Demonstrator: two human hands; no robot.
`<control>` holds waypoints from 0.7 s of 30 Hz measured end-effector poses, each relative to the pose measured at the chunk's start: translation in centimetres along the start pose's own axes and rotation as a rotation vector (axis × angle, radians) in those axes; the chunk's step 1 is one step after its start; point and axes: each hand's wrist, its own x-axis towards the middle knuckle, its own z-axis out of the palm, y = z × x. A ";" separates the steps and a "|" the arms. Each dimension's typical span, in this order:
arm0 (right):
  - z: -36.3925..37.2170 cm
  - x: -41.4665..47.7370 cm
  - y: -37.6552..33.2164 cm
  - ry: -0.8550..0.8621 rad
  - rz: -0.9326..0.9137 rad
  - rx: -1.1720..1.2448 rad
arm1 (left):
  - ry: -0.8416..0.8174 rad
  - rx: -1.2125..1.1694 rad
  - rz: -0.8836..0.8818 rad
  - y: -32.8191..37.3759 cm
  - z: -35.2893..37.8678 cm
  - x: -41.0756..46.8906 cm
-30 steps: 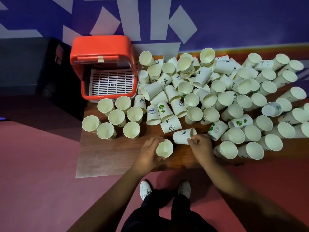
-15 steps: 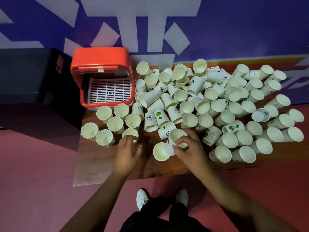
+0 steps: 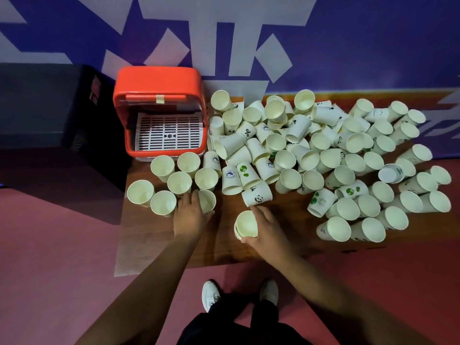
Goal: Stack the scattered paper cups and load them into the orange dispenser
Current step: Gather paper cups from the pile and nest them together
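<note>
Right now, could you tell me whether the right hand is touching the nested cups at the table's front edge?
Touching. The head view shows the right hand wrapped around the nested cups, fingers on the far side and thumb under the rim.

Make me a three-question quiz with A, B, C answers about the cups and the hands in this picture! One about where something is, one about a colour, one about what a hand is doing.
1. Where does the dispenser stand?
A. Left of the cup pile
B. Right of the cup pile
C. In the middle of the pile

2. What colour is the dispenser's shell?
A. Green
B. Orange
C. Yellow

3. What is the right hand doing?
A. Lying flat and empty
B. Holding a cup
C. Touching the dispenser

Answers:
1. A, it sits at the table's far left, with the scattered cups to its right.
2. B, the shell is orange, around a white grid tray.
3. B, its fingers wrap around the held cup near the table's front edge.
</note>
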 end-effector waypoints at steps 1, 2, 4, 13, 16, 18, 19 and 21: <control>0.6 0.1 0.1 -0.004 -0.005 -0.029 | -0.006 0.000 0.004 -0.1 0.1 0.1; 1.0 0.2 0.1 -0.006 -0.008 -0.054 | -0.016 -0.010 0.007 -0.2 0.0 0.2; 1.6 0.3 0.2 -0.004 -0.013 -0.081 | -0.035 -0.041 0.007 -0.3 -0.2 0.3; -1.1 -0.7 3.3 0.102 0.108 0.029 | -0.050 -0.484 0.092 0.6 -5.4 -0.7; -2.7 -0.3 5.5 0.151 0.150 0.009 | -0.094 -0.576 0.189 2.9 -7.9 -1.2; -3.6 0.5 6.7 0.193 0.174 0.006 | -0.163 -0.615 0.278 4.6 -8.3 -1.9; -4.0 1.0 7.3 0.219 0.175 -0.018 | -0.211 -0.611 0.317 5.3 -8.0 -2.2; -4.9 2.2 8.1 0.260 0.162 -0.078 | -0.272 -0.552 0.378 6.2 -6.8 -2.5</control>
